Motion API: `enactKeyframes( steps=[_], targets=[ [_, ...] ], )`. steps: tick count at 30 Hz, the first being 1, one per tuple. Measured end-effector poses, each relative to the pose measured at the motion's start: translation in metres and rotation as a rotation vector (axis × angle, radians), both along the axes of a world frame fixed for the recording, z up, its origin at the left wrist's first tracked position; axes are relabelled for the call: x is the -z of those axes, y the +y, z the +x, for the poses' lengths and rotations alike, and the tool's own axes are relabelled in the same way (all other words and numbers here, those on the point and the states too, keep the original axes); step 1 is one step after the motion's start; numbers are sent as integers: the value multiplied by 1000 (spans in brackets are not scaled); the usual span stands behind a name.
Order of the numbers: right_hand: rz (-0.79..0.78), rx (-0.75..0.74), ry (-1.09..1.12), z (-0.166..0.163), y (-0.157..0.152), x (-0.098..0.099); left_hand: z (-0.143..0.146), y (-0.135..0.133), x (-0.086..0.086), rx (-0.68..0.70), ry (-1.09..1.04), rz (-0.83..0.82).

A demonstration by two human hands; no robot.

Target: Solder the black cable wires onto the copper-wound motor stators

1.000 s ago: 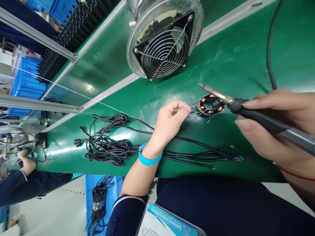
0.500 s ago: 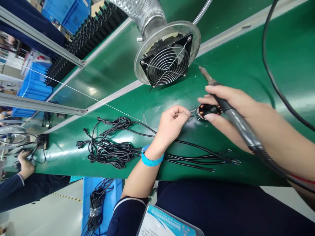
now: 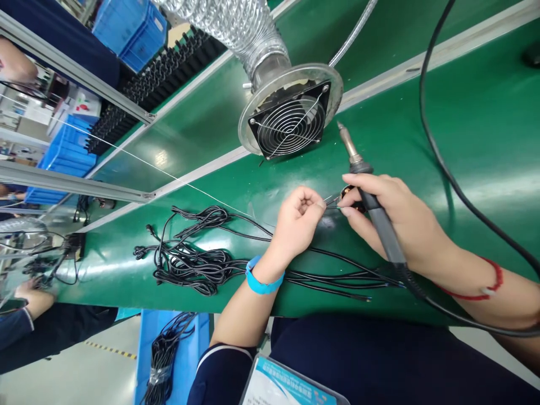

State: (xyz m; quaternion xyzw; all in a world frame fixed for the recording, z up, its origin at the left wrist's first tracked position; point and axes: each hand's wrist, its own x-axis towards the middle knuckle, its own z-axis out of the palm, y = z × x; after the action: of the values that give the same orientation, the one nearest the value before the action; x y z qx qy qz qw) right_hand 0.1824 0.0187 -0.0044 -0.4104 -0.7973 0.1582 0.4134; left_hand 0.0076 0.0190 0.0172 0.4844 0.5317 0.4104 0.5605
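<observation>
My right hand [image 3: 392, 219] is closed around the grey handle of a soldering iron [image 3: 382, 225]. The iron's metal tip points up and away, near the fan. Thumb and fingers of the same hand also touch a small ring-shaped motor stator with copper windings [image 3: 347, 195], mostly hidden behind them. Thin leads stick out of its left side. My left hand [image 3: 300, 216], with a blue band at the wrist, pinches a thin silvery solder wire [image 3: 198, 188] that runs in from the upper left. Its short end pokes out toward the stator leads.
A round fume extractor fan [image 3: 291, 128] on a foil duct hangs just beyond my hands. Coiled black power cables [image 3: 198, 264] lie on the green bench, their stripped ends under my forearm. A blue bin [image 3: 145, 337] holds bundled cable below. Another person's hand [image 3: 36, 298] works far left.
My right hand has turned and drawn in its fingers, so the stator is more covered and the iron stands steeper. My left hand keeps its pinch close to the leads. The view has shifted slightly.
</observation>
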Motion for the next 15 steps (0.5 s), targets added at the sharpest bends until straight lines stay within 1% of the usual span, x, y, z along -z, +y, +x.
enactKeyframes(
  steps=[2,5,6,7,8,9,11,13,15],
  targets=[
    [-50,11,47,-1,1,2,-2,-3,1,18,73,133],
    [-124,15,168,0,1,6,-6,-7,2,76,223,425],
    [-140,11,199,0,1,7,-6,-8,2,97,272,500],
    [-160,6,219,0,2,7,-7,-9,2,113,314,544],
    [-186,1,226,0,3,7,-7,-9,3,117,348,552],
    [-215,-5,221,0,3,7,-6,-10,3,108,370,526],
    [-262,-7,193,1,4,6,-4,-11,4,62,365,402],
    [-257,4,146,4,4,4,-2,-12,4,16,304,233],
    [-229,17,98,7,3,4,0,-13,4,4,243,110]
  ],
)
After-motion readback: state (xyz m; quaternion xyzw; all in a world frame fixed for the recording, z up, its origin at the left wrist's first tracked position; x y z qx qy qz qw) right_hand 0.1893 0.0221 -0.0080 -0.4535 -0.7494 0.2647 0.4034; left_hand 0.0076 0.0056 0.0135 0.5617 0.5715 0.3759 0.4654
